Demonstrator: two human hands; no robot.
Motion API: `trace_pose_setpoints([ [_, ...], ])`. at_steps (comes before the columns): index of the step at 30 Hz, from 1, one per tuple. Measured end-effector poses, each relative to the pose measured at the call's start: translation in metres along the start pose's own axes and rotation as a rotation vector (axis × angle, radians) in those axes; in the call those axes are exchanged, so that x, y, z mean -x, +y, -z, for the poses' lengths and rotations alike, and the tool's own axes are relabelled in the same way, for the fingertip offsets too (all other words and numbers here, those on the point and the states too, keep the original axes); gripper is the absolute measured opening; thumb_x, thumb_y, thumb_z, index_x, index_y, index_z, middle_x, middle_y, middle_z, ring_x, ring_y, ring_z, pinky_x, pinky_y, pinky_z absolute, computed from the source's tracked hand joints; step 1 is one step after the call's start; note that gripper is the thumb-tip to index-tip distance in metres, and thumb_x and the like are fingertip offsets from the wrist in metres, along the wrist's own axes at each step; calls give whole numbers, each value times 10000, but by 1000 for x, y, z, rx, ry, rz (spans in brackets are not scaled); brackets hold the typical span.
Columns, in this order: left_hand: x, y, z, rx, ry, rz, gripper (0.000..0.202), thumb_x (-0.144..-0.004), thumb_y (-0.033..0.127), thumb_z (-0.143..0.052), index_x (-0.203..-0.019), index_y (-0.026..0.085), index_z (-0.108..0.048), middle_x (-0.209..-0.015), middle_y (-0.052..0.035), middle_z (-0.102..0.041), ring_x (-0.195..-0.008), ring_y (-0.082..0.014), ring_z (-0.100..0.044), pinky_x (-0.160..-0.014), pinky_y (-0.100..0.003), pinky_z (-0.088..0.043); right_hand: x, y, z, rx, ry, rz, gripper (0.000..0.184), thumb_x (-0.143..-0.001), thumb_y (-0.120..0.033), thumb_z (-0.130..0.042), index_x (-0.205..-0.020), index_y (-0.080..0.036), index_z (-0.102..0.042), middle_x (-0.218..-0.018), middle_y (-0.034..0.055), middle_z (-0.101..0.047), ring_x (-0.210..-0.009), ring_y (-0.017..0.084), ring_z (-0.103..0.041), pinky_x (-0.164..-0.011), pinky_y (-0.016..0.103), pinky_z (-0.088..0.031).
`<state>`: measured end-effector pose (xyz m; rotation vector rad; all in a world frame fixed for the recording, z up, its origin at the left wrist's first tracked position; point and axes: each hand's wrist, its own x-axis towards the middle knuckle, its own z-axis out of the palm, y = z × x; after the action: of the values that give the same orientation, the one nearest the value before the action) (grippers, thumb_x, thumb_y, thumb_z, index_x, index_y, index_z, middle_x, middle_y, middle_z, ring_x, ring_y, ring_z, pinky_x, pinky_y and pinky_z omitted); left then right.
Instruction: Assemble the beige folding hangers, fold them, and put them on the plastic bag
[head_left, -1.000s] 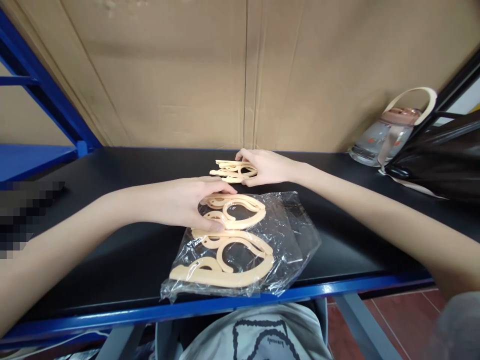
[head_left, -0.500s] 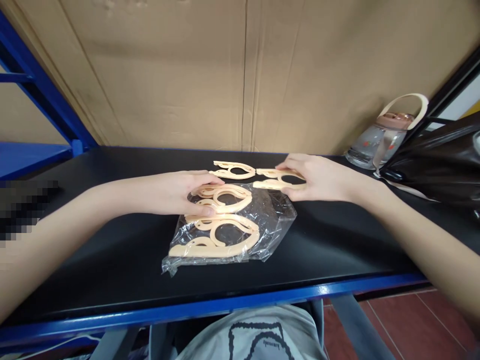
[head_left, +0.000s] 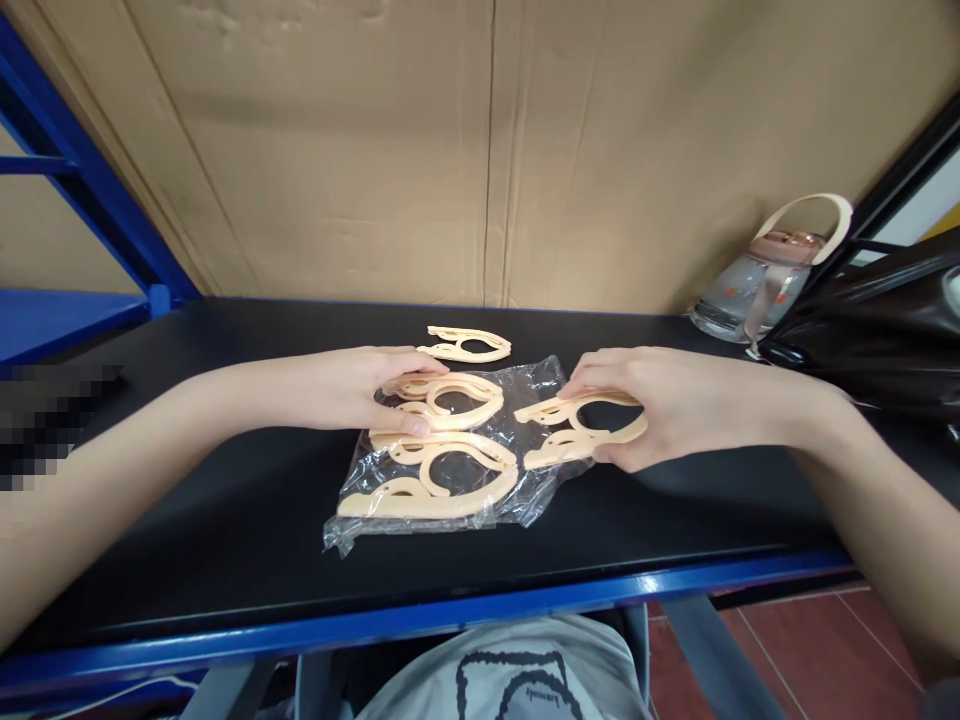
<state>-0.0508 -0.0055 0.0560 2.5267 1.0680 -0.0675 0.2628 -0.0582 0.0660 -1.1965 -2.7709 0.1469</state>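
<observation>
Two cream folding hangers lie side by side on a clear plastic bag [head_left: 536, 500]; whether they are inside it I cannot tell. My left hand [head_left: 397, 390] grips the farther folded hanger [head_left: 491, 400] at its left end, thumb in front and fingers behind. Closer to me is the other folded hanger [head_left: 480, 490]. My right hand [head_left: 645, 400] is closed on a third folded hanger [head_left: 551, 450], over the bag's right side, its narrow ends pointing left. Behind the bag, another cream hanger [head_left: 491, 352] lies on the black tabletop.
The black table [head_left: 247, 520] has a blue front edge [head_left: 420, 612]. A clear water bottle [head_left: 757, 280] with a looped handle stands at the back right, beside a shiny black bag [head_left: 885, 330]. Cardboard [head_left: 337, 150] walls off the back. A blue frame [head_left: 97, 190] rises at left.
My right hand has drawn its hanger toward me and slightly right, from the back of the table to the bag's right side. My left hand has stayed in place.
</observation>
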Motion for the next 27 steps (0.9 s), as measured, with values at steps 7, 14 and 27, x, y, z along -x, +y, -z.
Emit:
trace_pose_setpoints([
  [7,-2,-2,-1,-13,6,6,653,-842,612,-538,-1395,276,-449,-1413,-53,-521,-1221,-252,-534,-988,-285,-430,-5,-17,-6,-72,-7,-41,386,-688,-399,-697,-986,-258,-497,-952,-2,-646,-781,183,-587,-602,267,-393],
  [14,-1,0,0,-9,1,24,664,-833,611,-540,-1404,286,-447,-1424,-38,-517,-1225,-248,-531,-981,-280,-421,-7,-22,-15,-200,40,-41,458,-697,-392,-695,-1043,-248,-431,-904,-6,-672,-711,177,-616,-585,270,-406],
  [27,0,-7,-2,-28,-29,-16,747,-827,630,-549,-1464,291,-354,-1459,-58,-473,-1283,-271,-474,-1024,-299,-382,-10,-19,-27,-163,15,3,436,-732,-329,-676,-1094,-245,-448,-1168,72,-610,-949,231,-606,-680,298,-460],
])
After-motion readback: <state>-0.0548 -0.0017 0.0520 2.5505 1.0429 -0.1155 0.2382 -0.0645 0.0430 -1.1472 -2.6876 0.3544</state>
